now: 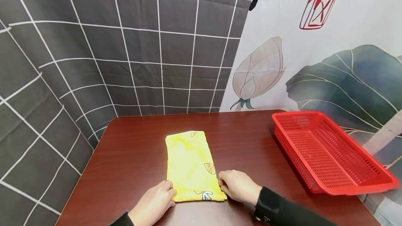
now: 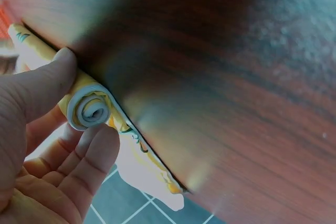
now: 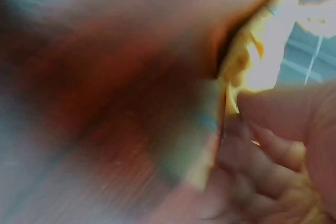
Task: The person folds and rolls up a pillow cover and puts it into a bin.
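A folded yellow cloth (image 1: 188,166) with printed motifs lies lengthwise on the brown table, its near end rolled up. In the left wrist view the end of the roll (image 2: 89,109) shows as a spiral of white and yellow layers. My left hand (image 1: 156,199) grips the roll at the near left corner, thumb on top and fingers curled at its end. On the near right side, my right hand (image 1: 239,185) pinches the cloth's edge between thumb and fingers. The right wrist view is blurred, and the fingers there partly hide the cloth (image 3: 249,56).
A red perforated plastic basket (image 1: 326,152) stands at the table's right side. Around the brown tabletop (image 1: 135,149) hang a grey gridded curtain (image 1: 138,44) at the back and left, and a white sheet (image 1: 292,16) with plant prints at the back right.
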`<action>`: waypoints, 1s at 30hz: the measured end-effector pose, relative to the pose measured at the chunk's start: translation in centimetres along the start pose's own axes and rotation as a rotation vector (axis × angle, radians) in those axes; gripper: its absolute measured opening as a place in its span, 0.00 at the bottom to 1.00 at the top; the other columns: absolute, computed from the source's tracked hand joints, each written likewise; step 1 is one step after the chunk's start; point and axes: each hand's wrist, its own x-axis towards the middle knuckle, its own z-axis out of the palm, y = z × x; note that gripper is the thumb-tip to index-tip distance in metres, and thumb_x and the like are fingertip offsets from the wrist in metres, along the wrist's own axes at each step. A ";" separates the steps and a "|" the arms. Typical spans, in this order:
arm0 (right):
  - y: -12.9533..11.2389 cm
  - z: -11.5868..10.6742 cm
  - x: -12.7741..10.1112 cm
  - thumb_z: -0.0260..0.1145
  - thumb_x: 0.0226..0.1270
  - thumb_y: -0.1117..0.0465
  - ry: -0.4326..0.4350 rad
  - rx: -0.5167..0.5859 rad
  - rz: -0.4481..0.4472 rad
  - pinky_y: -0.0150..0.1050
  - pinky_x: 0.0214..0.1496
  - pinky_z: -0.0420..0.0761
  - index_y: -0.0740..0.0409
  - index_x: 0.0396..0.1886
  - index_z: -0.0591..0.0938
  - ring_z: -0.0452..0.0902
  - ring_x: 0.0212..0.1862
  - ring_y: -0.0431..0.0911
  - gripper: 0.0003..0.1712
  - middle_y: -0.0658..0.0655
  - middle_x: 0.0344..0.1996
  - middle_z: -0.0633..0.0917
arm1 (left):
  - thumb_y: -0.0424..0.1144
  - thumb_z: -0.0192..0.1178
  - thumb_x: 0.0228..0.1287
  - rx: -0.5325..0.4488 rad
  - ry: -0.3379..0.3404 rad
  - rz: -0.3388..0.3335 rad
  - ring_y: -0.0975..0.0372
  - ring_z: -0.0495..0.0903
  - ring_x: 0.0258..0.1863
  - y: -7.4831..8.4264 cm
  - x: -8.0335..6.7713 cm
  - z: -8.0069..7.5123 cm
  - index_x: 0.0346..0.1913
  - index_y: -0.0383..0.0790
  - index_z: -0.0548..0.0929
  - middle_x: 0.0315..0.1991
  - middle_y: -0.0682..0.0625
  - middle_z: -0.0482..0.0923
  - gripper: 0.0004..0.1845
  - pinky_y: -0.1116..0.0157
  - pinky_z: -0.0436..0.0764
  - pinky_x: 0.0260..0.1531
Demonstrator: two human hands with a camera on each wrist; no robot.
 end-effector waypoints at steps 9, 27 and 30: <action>-1.6 1.3 -1.1 0.83 0.56 0.54 0.112 -0.269 -0.288 0.27 0.35 0.67 0.45 0.32 0.78 0.66 0.31 0.33 0.18 0.39 0.27 0.73 | 0.42 0.79 0.59 -0.015 -0.044 -0.053 0.64 0.77 0.36 -0.1 0.0 0.1 0.37 0.47 0.87 0.36 0.56 0.78 0.10 0.68 0.81 0.36; -1.4 2.4 -0.9 0.81 0.51 0.60 0.288 -0.398 -0.329 0.31 0.30 0.72 0.45 0.25 0.79 0.72 0.25 0.36 0.15 0.42 0.21 0.78 | 0.43 0.78 0.61 -0.124 -0.035 -0.165 0.68 0.72 0.27 -0.4 -0.6 0.3 0.39 0.47 0.84 0.28 0.60 0.78 0.12 0.66 0.73 0.26; -1.4 2.2 -1.0 0.81 0.52 0.58 0.228 -0.382 -0.293 0.32 0.32 0.74 0.45 0.26 0.80 0.73 0.28 0.36 0.14 0.42 0.23 0.79 | 0.42 0.77 0.62 -0.110 -0.009 -0.157 0.68 0.71 0.25 -0.3 -0.6 0.3 0.37 0.47 0.82 0.26 0.60 0.76 0.11 0.66 0.72 0.25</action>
